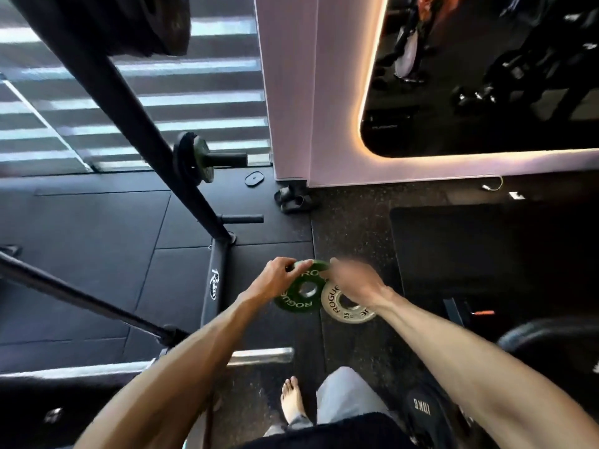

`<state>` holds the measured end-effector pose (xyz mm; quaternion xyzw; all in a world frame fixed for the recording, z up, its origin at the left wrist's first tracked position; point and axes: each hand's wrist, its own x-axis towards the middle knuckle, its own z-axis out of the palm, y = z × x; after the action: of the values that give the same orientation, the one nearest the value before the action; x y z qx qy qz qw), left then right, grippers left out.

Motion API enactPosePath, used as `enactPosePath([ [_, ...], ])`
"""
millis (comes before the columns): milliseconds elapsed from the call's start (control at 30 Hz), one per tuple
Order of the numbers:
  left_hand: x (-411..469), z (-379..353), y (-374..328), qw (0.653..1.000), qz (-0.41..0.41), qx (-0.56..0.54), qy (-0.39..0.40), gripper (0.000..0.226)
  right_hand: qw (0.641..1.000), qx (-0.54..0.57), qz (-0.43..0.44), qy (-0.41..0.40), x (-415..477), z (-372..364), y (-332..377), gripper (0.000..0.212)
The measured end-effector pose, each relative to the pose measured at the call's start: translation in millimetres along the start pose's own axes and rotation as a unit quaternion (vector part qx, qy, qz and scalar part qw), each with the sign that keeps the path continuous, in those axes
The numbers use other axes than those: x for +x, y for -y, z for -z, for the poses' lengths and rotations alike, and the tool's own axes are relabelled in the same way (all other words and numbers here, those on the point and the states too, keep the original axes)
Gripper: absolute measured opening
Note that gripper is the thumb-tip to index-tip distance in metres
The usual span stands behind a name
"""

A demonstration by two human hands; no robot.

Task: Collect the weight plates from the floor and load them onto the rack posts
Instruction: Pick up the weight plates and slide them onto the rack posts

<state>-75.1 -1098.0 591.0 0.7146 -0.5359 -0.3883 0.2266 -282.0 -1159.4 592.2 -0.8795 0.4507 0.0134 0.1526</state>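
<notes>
Black rubber matting [97, 238] covers the gym floor under you in the head view, with a lit mirror panel [486, 76] well beyond your hands.

Your left hand [275, 278] curls its fingers over the far-left rim of the green plate [299, 291], so that side is firmly grasped. Your right hand [355, 281] is blurred. Its fingertips reach the same plate's far-right rim, but you cannot tell whether they clamp it or only touch. Under that right wrist, just to the right of the grip, a grey plate [346, 307] lies flat on the floor, touching the green one's edge.

Beyond the grip and to its left stands the rack [129, 102]. Its upper post [227, 156] already carries a few plates [194, 160], while the lower post [241, 218], nearer your hands, is bare. A small black plate [254, 178] lies on the floor farther out, past both posts.

By my reading you are partway through. Some plates are racked, the green one is only being picked up, and the grey and small black ones are not yet collected.
</notes>
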Motion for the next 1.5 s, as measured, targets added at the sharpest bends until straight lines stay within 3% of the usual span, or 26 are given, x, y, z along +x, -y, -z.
enactPosePath([
  [333,145.9,42.8,-21.4,0.994,0.002,0.086,-0.062,0.052,0.998,0.008,0.054,0.036,164.5,31.3,-57.2,0.042],
  [533,238.0,57.5,-32.4,0.975,0.027,0.184,-0.126,0.067,0.988,-0.031,0.146,0.044,278.9,60.1,-106.7,0.041],
  [733,290.9,74.4,-44.6,0.965,0.089,0.194,-0.153,0.049,0.961,-0.066,0.263,0.057,384.8,80.2,-123.9,0.034],
  [867,311.7,84.3,-24.5,0.957,0.135,0.176,-0.187,0.062,0.927,-0.1,0.355,0.073,452.9,77.4,-108.6,0.032],
  [1067,338.3,118.8,5.6,0.933,0.191,0.194,-0.233,0.031,0.884,-0.114,0.446,0.089,536.5,72.2,-58.1,0.035],
  [1500,365.9,176.3,24.8,0.876,0.301,0.155,-0.344,0.035,0.787,-0.147,0.585,0.125,650.3,79.7,26.1,0.041],
])
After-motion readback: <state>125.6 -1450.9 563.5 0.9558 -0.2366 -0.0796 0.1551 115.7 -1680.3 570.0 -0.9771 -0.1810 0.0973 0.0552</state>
